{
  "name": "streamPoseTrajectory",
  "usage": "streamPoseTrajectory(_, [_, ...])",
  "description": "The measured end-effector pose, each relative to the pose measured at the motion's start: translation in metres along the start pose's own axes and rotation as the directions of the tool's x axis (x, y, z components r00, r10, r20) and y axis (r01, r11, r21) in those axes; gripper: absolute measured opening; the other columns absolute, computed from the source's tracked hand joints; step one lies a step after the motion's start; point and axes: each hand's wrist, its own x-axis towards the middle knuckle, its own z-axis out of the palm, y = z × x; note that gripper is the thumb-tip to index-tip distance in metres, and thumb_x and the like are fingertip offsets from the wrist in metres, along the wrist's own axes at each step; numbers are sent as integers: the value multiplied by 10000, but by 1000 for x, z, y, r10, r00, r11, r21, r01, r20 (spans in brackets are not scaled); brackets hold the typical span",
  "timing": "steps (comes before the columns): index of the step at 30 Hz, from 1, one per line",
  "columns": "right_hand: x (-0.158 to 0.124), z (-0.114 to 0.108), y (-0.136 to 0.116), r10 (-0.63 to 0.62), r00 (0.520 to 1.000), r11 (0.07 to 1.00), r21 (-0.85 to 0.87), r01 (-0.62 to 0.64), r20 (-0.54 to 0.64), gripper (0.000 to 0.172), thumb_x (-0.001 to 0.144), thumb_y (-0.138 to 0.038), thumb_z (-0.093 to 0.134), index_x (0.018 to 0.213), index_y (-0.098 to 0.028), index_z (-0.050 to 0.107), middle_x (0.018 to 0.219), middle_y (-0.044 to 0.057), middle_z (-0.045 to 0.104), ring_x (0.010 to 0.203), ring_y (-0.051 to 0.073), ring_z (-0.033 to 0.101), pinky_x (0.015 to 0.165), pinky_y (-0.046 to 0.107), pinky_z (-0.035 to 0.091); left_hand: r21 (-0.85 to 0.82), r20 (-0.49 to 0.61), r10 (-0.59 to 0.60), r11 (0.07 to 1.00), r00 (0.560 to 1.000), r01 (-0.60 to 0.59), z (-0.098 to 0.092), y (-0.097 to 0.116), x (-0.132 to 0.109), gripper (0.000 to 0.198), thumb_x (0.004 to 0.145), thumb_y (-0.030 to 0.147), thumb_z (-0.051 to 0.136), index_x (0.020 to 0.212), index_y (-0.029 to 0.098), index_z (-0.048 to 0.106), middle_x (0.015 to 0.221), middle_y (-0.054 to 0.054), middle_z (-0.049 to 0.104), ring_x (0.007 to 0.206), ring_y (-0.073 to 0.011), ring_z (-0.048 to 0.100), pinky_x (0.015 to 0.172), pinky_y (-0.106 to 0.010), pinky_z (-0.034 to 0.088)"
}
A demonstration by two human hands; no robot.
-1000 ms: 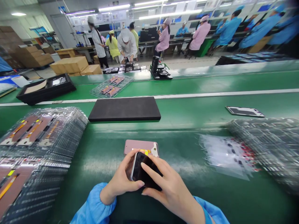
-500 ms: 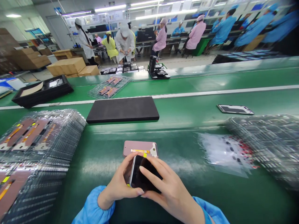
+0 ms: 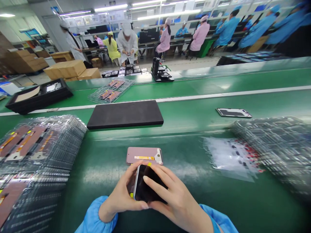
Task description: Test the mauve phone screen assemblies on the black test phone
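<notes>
Both my hands hold a phone (image 3: 150,191) with a dark glossy face and a silver edge, low in the middle of the view. My left hand (image 3: 122,191) wraps round its left end, thumb along the near edge. My right hand (image 3: 176,194) grips the right end, with the index finger lying across the dark face. Yellow tabs show at the phone's edges. Its underside is hidden. Just beyond my fingers a pinkish phone screen panel (image 3: 143,152) lies flat, with an orange ribbon cable and a pale strip on it.
Stacked clear trays of screen panels (image 3: 70,139) stand at left, more clear trays (image 3: 274,139) at right. Plastic bags (image 3: 230,158), a phone frame (image 3: 233,112), a black slab (image 3: 126,114), a black bin (image 3: 39,94) and a black fixture (image 3: 161,72) are around. Several people work behind.
The view has shifted slightly. My hands keep the same grip on the phone, and my right index finger stays across its face. A person in white at the back left leans forward.
</notes>
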Motion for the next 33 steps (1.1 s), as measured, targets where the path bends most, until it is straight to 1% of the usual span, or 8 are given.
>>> streamPoseTrajectory(9, [-1,2,4,-6,1000,998,-60,7,13,498,999,-457,526,1368,-128,475,1407,212,433,1316,364,365,988,557,420,-155,-13,-73,985,997,70,2,-1,3,944,603,433,887,1422,378,422,1489,-74,452,1386,-355,373,1161,-498,266])
streamPoseTrajectory(15, [-3,12,-5,112,994,976,-188,-108,9,470,1011,-331,476,1427,-115,433,1421,247,418,1248,401,429,902,573,415,-337,-25,-194,925,981,174,6,-7,2,837,769,492,751,1486,336,350,1538,-86,394,1427,-325,308,1190,-461,214])
streamPoseTrajectory(19, [-7,19,-9,163,986,963,-223,-154,22,499,1015,-352,471,1457,-130,407,1455,258,378,1279,432,398,908,595,394,-488,-20,-257,846,966,215,10,-10,2,744,838,501,673,1486,349,341,1502,-92,446,1335,-313,457,1112,-461,365])
streamPoseTrajectory(23, [-10,16,1,235,971,960,148,-237,36,688,993,-561,477,1532,-189,265,1503,192,344,1347,378,354,1037,578,345,-513,-63,-359,812,931,279,4,0,5,738,797,606,658,1422,262,469,1295,-141,634,1087,-331,647,863,-437,547])
streamPoseTrajectory(26, [-11,10,11,489,851,657,560,-505,193,558,1037,-549,369,1471,-200,400,1333,133,565,1209,287,534,997,443,436,-554,-111,-372,793,922,253,-5,5,9,767,774,726,571,1278,149,617,1154,-164,707,1104,-356,636,923,-465,512])
streamPoseTrajectory(29, [-9,10,16,485,713,222,717,-661,507,496,1011,-576,424,1116,-163,680,936,79,700,829,215,648,732,303,500,-609,-126,-363,763,923,217,-10,6,11,743,773,754,536,1182,151,681,1070,-136,742,1181,-355,594,1048,-492,419])
streamPoseTrajectory(31, [-7,13,15,433,684,70,735,-674,586,495,927,-622,566,861,-144,676,724,31,633,634,153,571,592,243,431,-630,-108,-372,743,922,226,-11,5,11,733,772,756,534,1170,160,689,1066,-128,745,1192,-354,587,1066,-495,403])
streamPoseTrajectory(33, [-7,18,14,452,675,29,747,-665,584,510,857,-639,657,733,-148,597,632,-12,538,568,113,487,552,220,371,-637,-102,-366,738,925,221,-10,4,12,724,785,745,528,1192,165,677,1142,-129,722,1198,-349,584,1059,-481,417])
